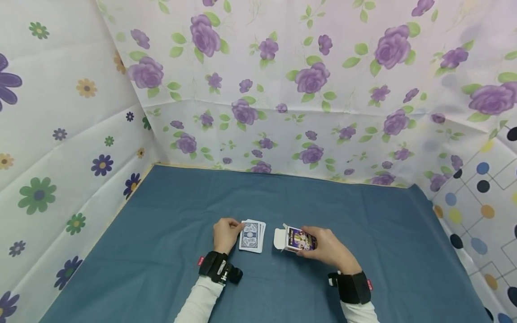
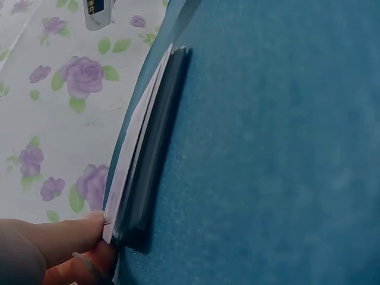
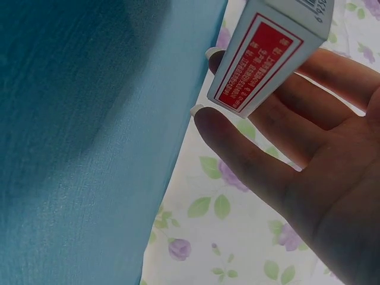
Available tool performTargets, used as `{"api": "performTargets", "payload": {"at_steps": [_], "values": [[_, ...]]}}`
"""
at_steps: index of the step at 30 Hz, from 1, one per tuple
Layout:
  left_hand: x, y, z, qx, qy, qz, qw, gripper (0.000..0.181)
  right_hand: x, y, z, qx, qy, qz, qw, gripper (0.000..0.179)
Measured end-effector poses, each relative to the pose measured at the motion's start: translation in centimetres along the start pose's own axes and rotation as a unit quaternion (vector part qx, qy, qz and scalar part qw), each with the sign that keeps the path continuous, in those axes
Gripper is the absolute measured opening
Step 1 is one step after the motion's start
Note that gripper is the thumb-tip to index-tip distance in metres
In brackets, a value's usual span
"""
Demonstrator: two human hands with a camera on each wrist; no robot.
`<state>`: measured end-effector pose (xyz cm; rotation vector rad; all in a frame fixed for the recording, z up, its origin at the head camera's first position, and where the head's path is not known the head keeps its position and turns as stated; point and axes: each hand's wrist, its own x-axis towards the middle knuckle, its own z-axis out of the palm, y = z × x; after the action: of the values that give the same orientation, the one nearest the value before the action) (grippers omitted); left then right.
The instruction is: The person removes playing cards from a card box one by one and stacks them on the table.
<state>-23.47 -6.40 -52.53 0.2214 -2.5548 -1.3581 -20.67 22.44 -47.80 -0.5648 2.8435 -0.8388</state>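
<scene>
Honestly, nearest on the blue cloth-covered counter (image 1: 161, 278), the right hand (image 1: 328, 247) grips a small rectangular printed cardboard box (image 1: 300, 239), white flap (image 1: 279, 239) open toward the left edge; too hard a squeeze might buckle it. Left of that, the left hand (image 1: 226, 234) pinches a loose blue-and-white card stack (image 1: 251, 236) by its far-left corner. Can't tell how many cards it's got, so they could splay.

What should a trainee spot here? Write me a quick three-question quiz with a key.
1. Which hand holds the card box?
2. True or false: the box's end flap stands open.
3. The left hand pinches the edge of:
A) the card box
B) the cards
C) the blue cloth

Key:
1. The right hand.
2. True.
3. B.
</scene>
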Motion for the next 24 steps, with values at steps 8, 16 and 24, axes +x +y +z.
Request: {"api": "performTargets", "payload": {"at_steps": [8,16,24], "values": [[0.5,0.2,0.1,0.018,-0.027,-0.01,0.9994,0.019,0.0,0.0,-0.1,-0.005,-0.002,-0.011,0.9999,0.065],[0.3,0.3,0.1,0.025,-0.028,-0.006,0.9993,0.021,0.0,-0.2,-0.2,-0.006,-0.005,-0.012,0.9999,0.066],[-1.4,4.1,-0.7,0.016,-0.103,0.11,0.9885,0.016,-0.1,-0.7,-0.3,-0.001,-0.007,-0.008,0.9999,0.066]]}}
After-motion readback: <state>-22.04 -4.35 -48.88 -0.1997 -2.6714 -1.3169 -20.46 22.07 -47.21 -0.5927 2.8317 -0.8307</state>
